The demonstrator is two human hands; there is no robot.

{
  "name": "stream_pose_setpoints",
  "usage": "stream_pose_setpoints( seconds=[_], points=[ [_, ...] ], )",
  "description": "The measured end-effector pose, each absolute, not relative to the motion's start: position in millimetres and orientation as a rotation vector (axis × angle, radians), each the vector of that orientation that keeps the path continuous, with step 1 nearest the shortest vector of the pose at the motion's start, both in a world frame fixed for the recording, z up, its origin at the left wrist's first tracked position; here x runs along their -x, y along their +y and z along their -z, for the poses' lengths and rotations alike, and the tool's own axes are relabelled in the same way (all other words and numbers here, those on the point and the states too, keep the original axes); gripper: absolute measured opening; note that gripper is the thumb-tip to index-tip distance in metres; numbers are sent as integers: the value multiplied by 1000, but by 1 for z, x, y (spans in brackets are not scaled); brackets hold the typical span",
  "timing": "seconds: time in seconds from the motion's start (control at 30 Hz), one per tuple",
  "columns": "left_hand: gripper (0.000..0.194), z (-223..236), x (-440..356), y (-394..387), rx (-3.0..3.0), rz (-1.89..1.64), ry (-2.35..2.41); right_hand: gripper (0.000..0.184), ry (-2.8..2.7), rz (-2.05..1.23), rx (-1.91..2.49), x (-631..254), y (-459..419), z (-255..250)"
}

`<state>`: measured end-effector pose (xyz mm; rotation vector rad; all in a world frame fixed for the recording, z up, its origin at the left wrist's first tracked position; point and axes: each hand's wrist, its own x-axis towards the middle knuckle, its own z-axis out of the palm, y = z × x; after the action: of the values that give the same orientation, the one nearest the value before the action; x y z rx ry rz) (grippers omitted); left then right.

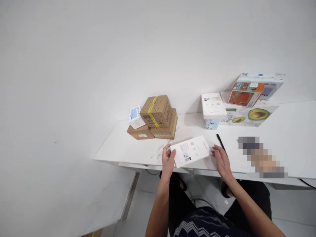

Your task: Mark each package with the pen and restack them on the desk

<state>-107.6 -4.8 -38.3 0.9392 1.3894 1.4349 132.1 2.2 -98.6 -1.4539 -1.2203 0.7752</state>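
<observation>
White and slim, a printed box point(191, 150) is held over the front of the tabletop point(293, 141), with its printed face turned up. Its left end is clamped in the grip of the left hand point(169, 159): the thumb is laid over the top face near the corner, and the fingers are curled at the end and partly hidden by the box. The grip of the right hand point(221, 161) is held loosely apart at the box's right end, with the fingers lightly bent; whether the edge is touched by the fingertips cannot be told. A black stick-like object point(221, 143) is seen just beyond that hand, lying on the tabletop. To the left, an upper cardboard box point(155, 112) banded with yellow tape is stacked on other cartons point(139, 132), with a small white-and-blue pack point(135, 116) beside it. Farther right, a white lidded carton point(214, 107) is placed next to an avocado-printed box point(258, 115), near which an orange-and-red box point(245, 98) is leaned at a tilt.
</observation>
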Motion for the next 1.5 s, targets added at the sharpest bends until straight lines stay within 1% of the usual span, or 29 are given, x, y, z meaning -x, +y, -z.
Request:
stream_pose_setpoints(
  seconds=[0.07,0.13,0.27,0.43,0.53,0.63,0.73,0.8,0.87,0.93,1.03,1.1,1.23,1.3,1.4,1.5],
  points=[
    [58,47,106,-10,-853,-1412,1355,44,-1227,-894,1431,-131,0,96],
    [58,58,100,-7,-804,-1439,1363,44,-1246,-911,1434,-129,-2,95],
    [51,80,91,9,-766,-1513,1424,45,-1207,-783,1497,-126,-6,96],
    [51,91,92,20,-810,-1454,1378,44,-1341,-711,1645,-140,-5,90],
    [50,94,91,21,-840,-1438,1382,47,-1471,-510,1857,-161,5,81],
    [50,94,89,20,-861,-1431,1401,53,-1543,-338,2122,-179,22,70],
    [49,93,87,20,-885,-1430,1414,56,-1665,-343,2302,-187,39,62],
    [50,93,87,20,-905,-1424,1410,48,-1773,-376,2361,-187,47,59],
    [52,92,88,20,-930,-1405,1388,38,-1850,-401,2358,-187,52,58],
    [58,90,91,19,-957,-1371,1352,32,-1879,-406,2338,-188,52,57],
    [73,85,95,15,-1025,-1350,1249,30,-1793,-449,2305,-195,43,54],
    [78,80,97,11,-1101,-1388,1154,32,-1605,-572,2174,-200,30,50],
    [71,75,96,4,-1231,-1423,1116,39,-1339,-725,1889,-202,1,38],
    [67,75,94,2,-1251,-1386,1164,37,-1348,-756,1841,-198,-9,33],
    [59,76,93,-1,-1282,-1366,1209,44,-1377,-853,1787,-191,-14,29],
    [49,78,92,-3,-1364,-1370,1219,45,-1382,-885,1770,-185,-10,29]
  ],
)
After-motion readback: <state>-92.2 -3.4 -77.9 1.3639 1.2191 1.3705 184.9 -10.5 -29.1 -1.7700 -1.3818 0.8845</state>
